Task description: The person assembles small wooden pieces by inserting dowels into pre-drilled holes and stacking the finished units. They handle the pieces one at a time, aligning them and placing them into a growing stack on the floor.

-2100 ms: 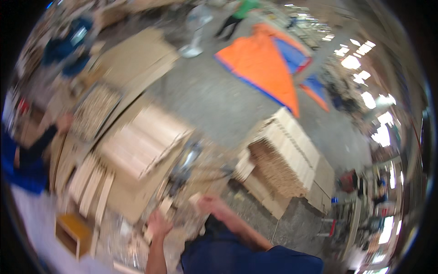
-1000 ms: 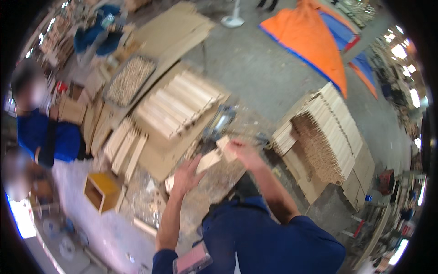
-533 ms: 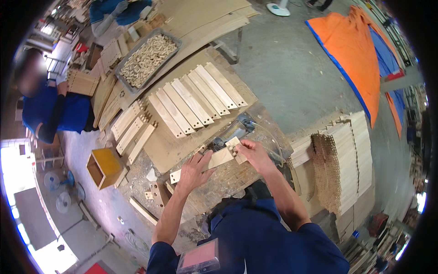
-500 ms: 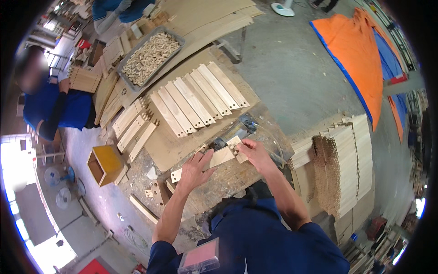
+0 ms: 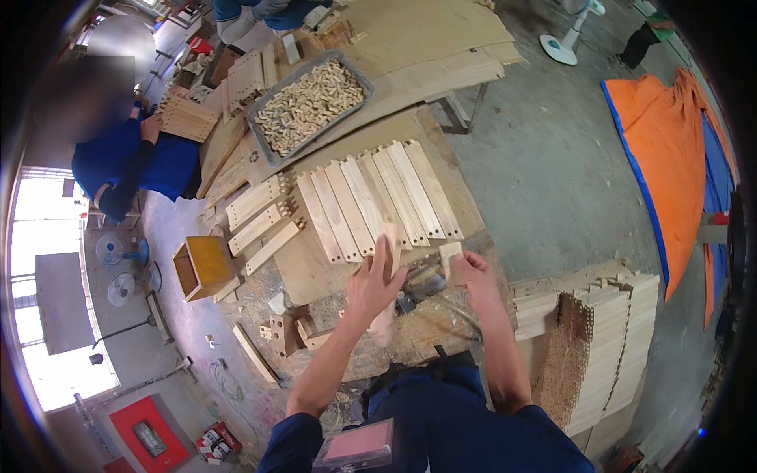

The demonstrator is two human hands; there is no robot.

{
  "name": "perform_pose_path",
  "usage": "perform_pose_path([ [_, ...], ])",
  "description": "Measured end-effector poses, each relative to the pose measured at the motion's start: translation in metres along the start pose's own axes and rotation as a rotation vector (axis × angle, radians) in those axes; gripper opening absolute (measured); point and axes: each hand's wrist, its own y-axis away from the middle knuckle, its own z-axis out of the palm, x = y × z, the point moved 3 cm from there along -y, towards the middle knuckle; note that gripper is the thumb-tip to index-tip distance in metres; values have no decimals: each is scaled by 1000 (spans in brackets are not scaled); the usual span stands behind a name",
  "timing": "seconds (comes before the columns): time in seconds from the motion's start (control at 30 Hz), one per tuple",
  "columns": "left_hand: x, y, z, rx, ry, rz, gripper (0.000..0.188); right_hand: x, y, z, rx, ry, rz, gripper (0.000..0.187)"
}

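Note:
My left hand [image 5: 372, 290] grips a pale wooden slat [image 5: 382, 327], smeared by motion and standing nearly lengthwise to me. In my right hand [image 5: 477, 276] is a small pale wooden block [image 5: 451, 258], pinched at its right side and apart from the slat. Just beyond the left hand lies a row of wooden slats [image 5: 339, 209], side by side, with dark holes at their near ends. A dark cylindrical tool [image 5: 426, 282] lies on the worktable between my hands, partly hidden.
A grey tray [image 5: 276, 159] of wooden dowels [image 5: 307, 106] stands beyond the row. Shorter pegged slats [image 5: 260, 225] lie left, near a yellow box [image 5: 206, 264]. Stacked slats [image 5: 603, 339] stand at right. A co-worker [image 5: 138, 165] in blue holds joined boards [image 5: 188, 118].
The slat and small block, together before, are now apart. My left hand has swung the slat upright in view and toward the row; the right hand has moved right with the block. The view has shifted.

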Motion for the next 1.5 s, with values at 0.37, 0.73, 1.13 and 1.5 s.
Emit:
perform_pose_path([
  [0.37, -77, -160, 77, 60, -79, -499, 46, -7, -11, -31, 33, -84, 43, 15],
  [0.73, -289, -11, -31, 162, -385, -701, 60, 19, 6, -32, 54, -25, 95, 18],
  [1.13, -339, 46, -69, -198, -405, -180, 44, 23, 53, 8, 131, 167, 41, 21],
  [1.5, -207, 177, -15, -76, 33, 183, 37, 80, 138, 68, 114, 137, -36, 27],
])
